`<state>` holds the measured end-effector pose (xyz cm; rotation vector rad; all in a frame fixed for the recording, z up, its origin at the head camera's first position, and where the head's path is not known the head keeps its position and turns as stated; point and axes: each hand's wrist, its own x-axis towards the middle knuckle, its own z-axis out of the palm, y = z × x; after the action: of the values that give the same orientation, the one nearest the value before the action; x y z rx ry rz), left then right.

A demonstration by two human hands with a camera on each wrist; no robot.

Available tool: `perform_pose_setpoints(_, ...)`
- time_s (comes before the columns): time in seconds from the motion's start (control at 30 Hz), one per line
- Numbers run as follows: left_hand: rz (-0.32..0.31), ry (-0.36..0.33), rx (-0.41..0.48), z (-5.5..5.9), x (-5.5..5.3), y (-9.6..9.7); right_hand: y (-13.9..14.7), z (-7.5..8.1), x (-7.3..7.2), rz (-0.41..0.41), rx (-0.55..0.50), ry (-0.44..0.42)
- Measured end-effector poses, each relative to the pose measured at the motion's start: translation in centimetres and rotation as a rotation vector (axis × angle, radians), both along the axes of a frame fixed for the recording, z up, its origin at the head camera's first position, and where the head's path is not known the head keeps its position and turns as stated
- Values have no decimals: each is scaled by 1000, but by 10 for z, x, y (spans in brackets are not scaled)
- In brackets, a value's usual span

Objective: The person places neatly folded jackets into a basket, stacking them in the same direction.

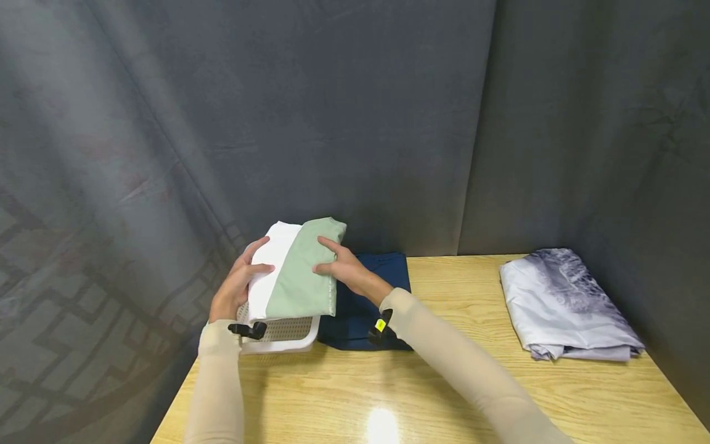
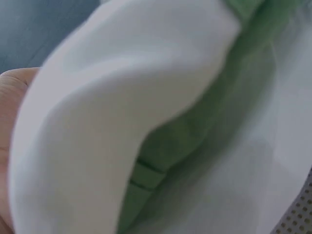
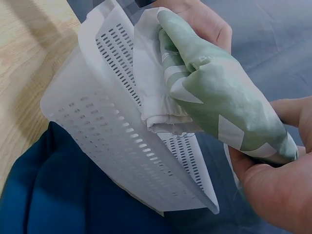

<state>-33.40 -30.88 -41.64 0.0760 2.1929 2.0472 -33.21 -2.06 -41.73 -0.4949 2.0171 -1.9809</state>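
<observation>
Though head view hides them, the cloth (image 3: 219, 92) bears white patches (image 3: 230, 132).

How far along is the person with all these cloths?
Done: the green-and-white cloth looks folded into layers. In hand: the left hand and right hand hold it over the white basket. To do: it isn't set down yet; the navy cloth and grey-and-white cloth lie outside the basket, so maybe those come later.
</observation>
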Motion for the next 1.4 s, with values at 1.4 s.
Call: perform_pose_setpoints(1.4, 113, -65, -184, -15, 7, -37, -53, -33, 1, 32, 21, -110)
